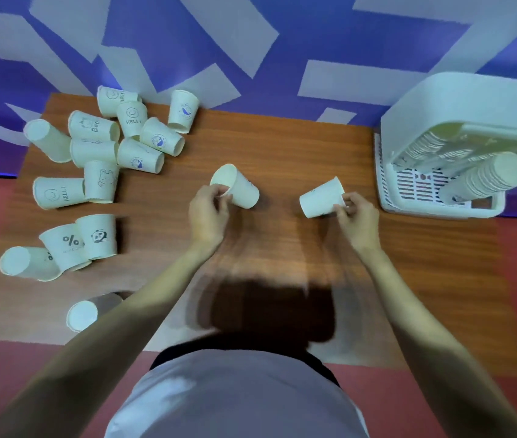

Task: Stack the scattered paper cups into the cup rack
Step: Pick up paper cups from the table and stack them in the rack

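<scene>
My left hand [208, 210] grips a white paper cup [240, 188] over the middle of the wooden table [282, 147]; the cup is tilted with its base up and to the left. My right hand [356, 216] pinches a second paper cup [320, 199] near its base, its mouth pointing left. The white cup rack [440, 210] stands at the table's right edge with tall stacks of nested cups [484, 178] in it. Several loose printed cups [99, 153] lie scattered over the left part of the table.
One cup [82, 314] lies near the front left edge, partly behind my left forearm. A blue and grey patterned floor lies beyond the table, red floor at the sides. The rack's white upper housing [459, 102] rises over the stacks.
</scene>
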Available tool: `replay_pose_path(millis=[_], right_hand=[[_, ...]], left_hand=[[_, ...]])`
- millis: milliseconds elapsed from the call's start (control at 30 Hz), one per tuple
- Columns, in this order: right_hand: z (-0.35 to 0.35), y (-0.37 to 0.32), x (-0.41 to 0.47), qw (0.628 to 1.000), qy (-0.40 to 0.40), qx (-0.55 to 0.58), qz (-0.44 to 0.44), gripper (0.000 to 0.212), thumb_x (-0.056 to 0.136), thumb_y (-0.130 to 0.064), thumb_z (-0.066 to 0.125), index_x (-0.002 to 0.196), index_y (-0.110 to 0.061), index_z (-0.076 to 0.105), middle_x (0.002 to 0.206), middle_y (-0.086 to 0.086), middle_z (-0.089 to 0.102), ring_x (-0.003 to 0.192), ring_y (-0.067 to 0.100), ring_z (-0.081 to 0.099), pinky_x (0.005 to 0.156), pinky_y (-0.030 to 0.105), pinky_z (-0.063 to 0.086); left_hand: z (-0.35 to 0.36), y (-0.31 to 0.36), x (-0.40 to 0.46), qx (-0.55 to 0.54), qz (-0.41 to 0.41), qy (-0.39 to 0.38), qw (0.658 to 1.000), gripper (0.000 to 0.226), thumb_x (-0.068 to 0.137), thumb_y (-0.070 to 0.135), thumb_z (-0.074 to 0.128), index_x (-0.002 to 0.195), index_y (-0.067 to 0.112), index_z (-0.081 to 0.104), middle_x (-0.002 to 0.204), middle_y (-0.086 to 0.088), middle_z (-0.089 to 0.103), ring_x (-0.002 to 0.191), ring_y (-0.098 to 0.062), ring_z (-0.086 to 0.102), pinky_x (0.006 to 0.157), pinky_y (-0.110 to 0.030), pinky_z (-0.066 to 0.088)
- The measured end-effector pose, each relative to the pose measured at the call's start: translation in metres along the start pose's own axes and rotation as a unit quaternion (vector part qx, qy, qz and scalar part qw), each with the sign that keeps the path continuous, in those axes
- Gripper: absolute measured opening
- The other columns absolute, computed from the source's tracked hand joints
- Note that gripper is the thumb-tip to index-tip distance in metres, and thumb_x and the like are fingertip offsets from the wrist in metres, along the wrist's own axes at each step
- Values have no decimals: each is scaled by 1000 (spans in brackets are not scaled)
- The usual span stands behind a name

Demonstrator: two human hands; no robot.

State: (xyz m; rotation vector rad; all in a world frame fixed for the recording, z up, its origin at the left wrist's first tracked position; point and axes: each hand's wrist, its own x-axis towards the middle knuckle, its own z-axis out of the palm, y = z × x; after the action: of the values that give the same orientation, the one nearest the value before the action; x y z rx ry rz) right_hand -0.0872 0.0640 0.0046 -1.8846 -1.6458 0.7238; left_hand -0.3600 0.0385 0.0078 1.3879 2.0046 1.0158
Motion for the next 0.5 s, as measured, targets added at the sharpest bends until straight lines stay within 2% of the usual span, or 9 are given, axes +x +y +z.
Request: replay_pose_path(millis=[67, 200, 367, 500], right_hand=[[-27, 24, -9, 1000, 20, 3, 11, 12, 86, -4, 61, 98, -2, 65, 86, 11, 70, 73, 20, 62, 67, 27, 44], [-76, 67, -25, 997, 77, -7, 1, 8, 89, -4, 58, 92, -2, 65, 82, 8, 66, 71, 19, 56, 64, 21, 33], [-131, 113, -38, 991, 127, -26, -15, 9, 91, -5, 57, 92, -2, 65, 82, 15, 63, 70, 24, 55, 63, 22, 33], [-167, 135, -35, 983, 181, -12, -36, 9, 91, -4, 57, 92, -2, 66, 80, 11, 60, 66, 17, 51, 60, 20, 35]], left_hand=[[22, 27, -9, -8, 50, -16, 999, 11, 88, 6, 59, 94, 1, 67, 92, -16, 66, 78, -28, 61, 72, -35, 47], [72, 74, -28, -15, 119, -52, 991, 11, 88, 8, 62, 92, 5, 71, 95, -14, 62, 74, -23, 61, 69, -23, 46], [129, 127, -45, -23, 242, -85, 966, 14, 86, 6, 64, 96, 6, 73, 98, -12, 60, 87, -24, 59, 77, -38, 53], [176, 174, -44, -45, 307, -75, 948, 12, 87, 8, 64, 95, 5, 72, 93, -12, 61, 84, -25, 60, 75, -40, 53]])
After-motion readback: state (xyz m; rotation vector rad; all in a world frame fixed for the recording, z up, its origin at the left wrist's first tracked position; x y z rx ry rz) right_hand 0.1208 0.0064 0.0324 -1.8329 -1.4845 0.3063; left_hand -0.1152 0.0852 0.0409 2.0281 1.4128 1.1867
